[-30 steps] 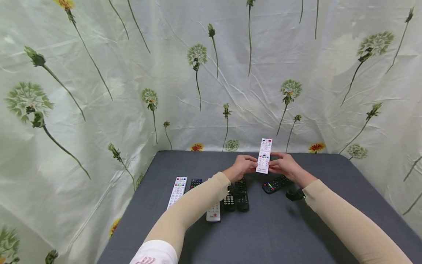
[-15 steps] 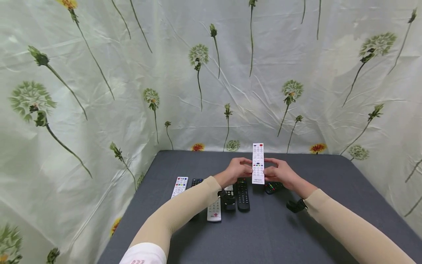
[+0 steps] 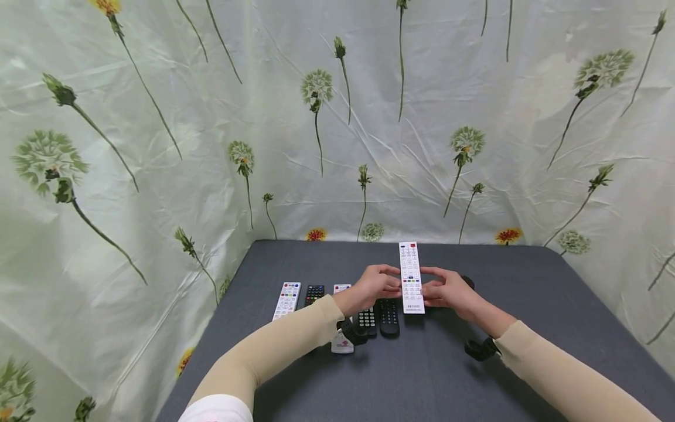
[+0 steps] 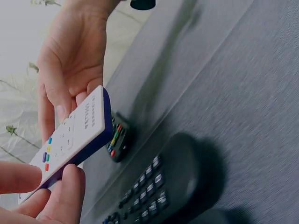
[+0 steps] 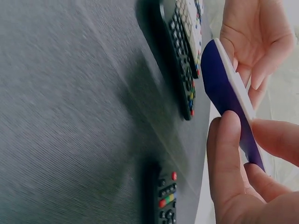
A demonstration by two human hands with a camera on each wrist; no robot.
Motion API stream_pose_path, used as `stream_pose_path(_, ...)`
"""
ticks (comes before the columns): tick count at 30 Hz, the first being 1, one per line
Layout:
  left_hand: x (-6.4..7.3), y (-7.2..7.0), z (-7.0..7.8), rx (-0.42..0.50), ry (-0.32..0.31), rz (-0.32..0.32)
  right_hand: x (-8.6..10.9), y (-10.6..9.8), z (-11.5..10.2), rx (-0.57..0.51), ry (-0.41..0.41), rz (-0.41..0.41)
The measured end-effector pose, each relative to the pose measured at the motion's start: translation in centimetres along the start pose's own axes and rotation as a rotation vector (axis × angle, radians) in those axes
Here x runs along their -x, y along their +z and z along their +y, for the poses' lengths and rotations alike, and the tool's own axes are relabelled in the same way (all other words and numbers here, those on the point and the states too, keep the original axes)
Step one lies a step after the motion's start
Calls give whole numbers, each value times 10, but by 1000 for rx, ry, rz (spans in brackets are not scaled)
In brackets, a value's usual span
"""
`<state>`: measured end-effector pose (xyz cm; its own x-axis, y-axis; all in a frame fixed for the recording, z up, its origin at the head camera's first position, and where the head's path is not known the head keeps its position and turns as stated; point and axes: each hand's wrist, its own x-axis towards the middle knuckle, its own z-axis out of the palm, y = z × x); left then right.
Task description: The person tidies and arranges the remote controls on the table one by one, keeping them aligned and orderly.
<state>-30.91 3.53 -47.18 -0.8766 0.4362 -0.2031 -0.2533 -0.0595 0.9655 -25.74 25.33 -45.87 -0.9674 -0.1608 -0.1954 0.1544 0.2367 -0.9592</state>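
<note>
A white remote control [image 3: 411, 278] with coloured buttons is held between both hands above the table, its long side running away from me. My left hand [image 3: 373, 287] pinches its left edge, thumb and fingers bent round the side in the left wrist view. The right hand [image 3: 450, 292] grips the opposite edge; in the right wrist view its fingers [image 5: 227, 140] press the dark blue back of the remote. Just left of it lies a black remote [image 3: 389, 319]. Another black remote [image 4: 119, 140] lies beyond, mostly hidden by the right hand in the head view.
Left of the hands, remotes lie side by side on the dark grey table [image 3: 422, 375]: a white one [image 3: 286, 299], a black one [image 3: 314, 292], a second white one [image 3: 343, 346] and one with pale keys [image 3: 367, 321]. My left forearm covers some. A flowered curtain [image 3: 337, 146] hangs behind.
Both hands have brought the white remote down and slightly left, toward the table beside the black remote. Its tilt to the right has gone, and it now leans slightly left.
</note>
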Motion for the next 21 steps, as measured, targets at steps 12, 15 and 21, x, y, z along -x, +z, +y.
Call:
stream_pose_path(12, 21, 9, -10, 81, -80, 13, 17, 10, 13, 32, -13, -24)
stream_pose_path(15, 25, 13, -10, 94, -82, 21, 19, 11, 16, 33, -7, -19)
stream_pose_path(21, 33, 18, -7, 137, -98, 42, 19, 13, 24, 23, 11, -5)
